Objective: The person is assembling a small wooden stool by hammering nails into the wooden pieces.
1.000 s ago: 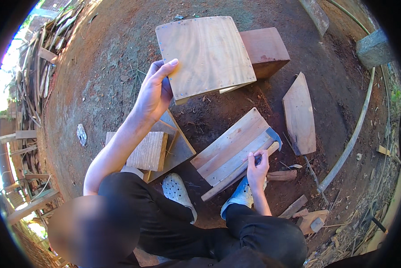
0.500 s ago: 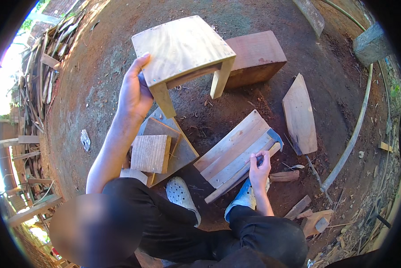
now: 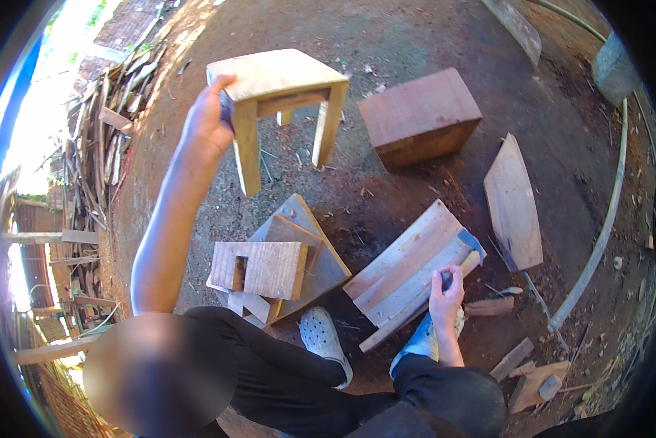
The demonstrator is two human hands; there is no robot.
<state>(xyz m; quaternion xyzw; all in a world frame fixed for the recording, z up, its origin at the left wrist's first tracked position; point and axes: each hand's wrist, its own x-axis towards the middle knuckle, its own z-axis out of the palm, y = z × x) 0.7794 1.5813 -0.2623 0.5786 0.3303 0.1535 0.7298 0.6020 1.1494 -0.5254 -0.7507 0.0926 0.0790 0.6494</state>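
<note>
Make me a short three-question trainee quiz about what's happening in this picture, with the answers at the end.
1. Multiple choice: which hand grips the wooden stool? A, right; B, left; C, both.

2. True or false: the reddish-brown box sits on top of the stool.

3. Short answer: what colour is the hammer head near the right hand?

Key:
1. B, the left hand, at the edge of the seat.
2. False; the reddish-brown box rests on the ground, apart from the stool.
3. Blue.
</note>
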